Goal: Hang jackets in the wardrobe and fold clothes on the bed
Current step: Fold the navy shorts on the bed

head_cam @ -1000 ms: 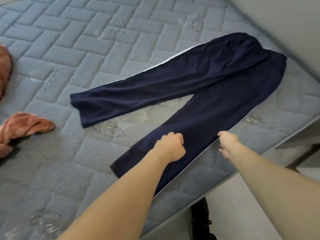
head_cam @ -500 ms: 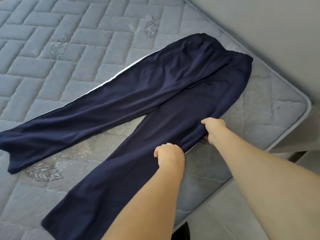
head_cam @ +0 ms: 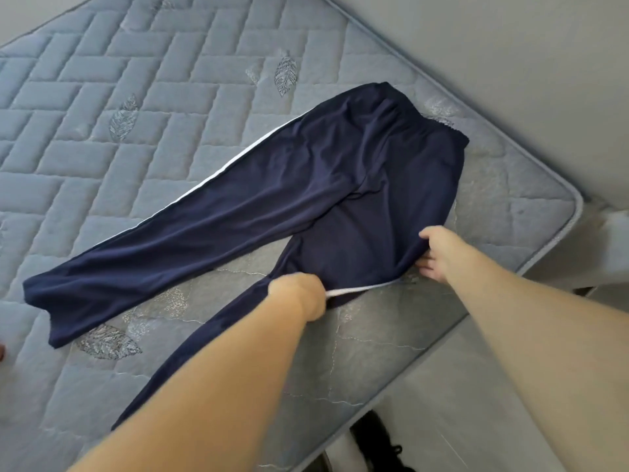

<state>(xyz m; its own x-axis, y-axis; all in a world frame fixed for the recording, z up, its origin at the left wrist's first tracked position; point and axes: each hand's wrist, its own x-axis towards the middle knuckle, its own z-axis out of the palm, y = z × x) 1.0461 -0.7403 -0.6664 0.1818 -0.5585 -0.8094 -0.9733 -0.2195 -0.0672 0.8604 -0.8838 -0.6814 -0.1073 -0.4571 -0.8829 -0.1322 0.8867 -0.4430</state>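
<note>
Soft even daylight, wide-angle edge distortion.

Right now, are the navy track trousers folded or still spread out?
Mostly spread: navy track trousers lie with legs apart on the quilted grey mattress; both hands lift one leg's edge.

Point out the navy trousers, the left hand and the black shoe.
navy trousers (head_cam: 272, 199): head view, on the thigh of the far leg.
left hand (head_cam: 296, 294): head view, on the back of the hand.
black shoe (head_cam: 377, 444): head view, on its upper.
</note>
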